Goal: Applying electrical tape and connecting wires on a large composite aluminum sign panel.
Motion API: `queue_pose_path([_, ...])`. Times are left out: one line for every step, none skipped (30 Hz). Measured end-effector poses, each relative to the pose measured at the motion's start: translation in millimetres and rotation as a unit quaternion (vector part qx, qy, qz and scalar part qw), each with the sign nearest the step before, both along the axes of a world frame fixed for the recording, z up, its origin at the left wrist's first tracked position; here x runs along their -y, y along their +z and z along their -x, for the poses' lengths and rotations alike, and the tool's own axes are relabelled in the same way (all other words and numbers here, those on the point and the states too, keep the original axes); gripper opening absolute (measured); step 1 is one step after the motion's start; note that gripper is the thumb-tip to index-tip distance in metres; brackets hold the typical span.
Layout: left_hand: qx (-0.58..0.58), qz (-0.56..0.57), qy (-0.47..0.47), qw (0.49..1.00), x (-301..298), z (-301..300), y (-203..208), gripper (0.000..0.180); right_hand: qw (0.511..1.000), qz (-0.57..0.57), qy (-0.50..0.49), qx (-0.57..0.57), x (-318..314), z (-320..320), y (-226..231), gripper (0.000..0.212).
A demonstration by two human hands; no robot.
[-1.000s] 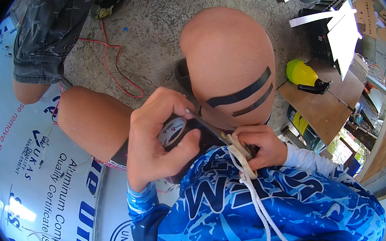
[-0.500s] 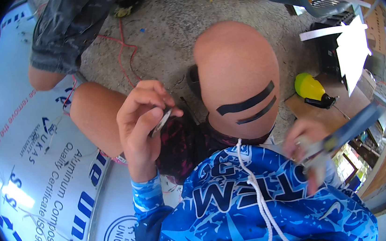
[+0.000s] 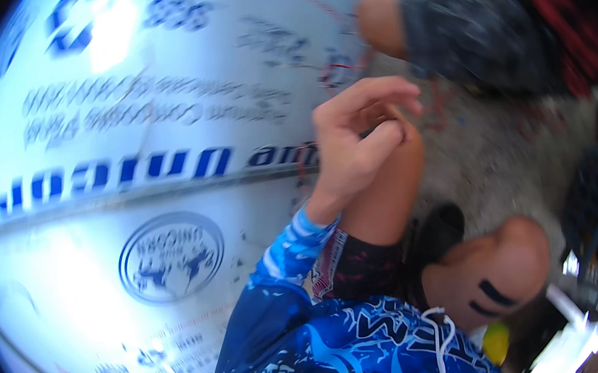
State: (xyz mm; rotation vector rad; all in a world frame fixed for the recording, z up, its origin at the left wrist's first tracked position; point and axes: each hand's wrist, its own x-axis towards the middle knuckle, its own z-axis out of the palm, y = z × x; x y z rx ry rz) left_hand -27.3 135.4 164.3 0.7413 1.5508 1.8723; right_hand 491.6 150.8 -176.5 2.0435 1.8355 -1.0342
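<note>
Left hand: You are holding your left hand (image 3: 356, 144) raised above your bare knee (image 3: 388, 199), fingers curling inward and the thumb pressing toward the forefinger.
Grip: The fingers are clenching loosely. A dark sliver is showing between them, but motion blur is stopping me from telling whether anything is being held.
Right hand: It is not appearing in the head view.
Nearest thing: The white composite panel (image 3: 133, 204) with blue print is lying flat on the concrete floor (image 3: 506, 150), just beside your hand on its left.
Bystander: Another person's knee (image 3: 380, 21) and dark shorts (image 3: 472, 33) are sitting close to the panel's far edge.
Risk, drop: If you are pinching something small, it is likely slipping out unseen, since the view is swinging and blurring.
Risk, panel: Leaning a knee or sleeve (image 3: 292, 260) onto the panel could be scuffing its film.
Risk, crowding: The other person is working near enough for limbs to be colliding.
Count: one hand, one panel, two knees, one yellow object (image 3: 496, 340) at the lower right.
</note>
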Motion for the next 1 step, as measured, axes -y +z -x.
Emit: queue_pose_path([-0.029,-0.004,0.037,0.999,5.3,12.2,-3.1,0.022,0.999,0.012,0.042,0.007,-12.9,8.9,-16.3,0.04])
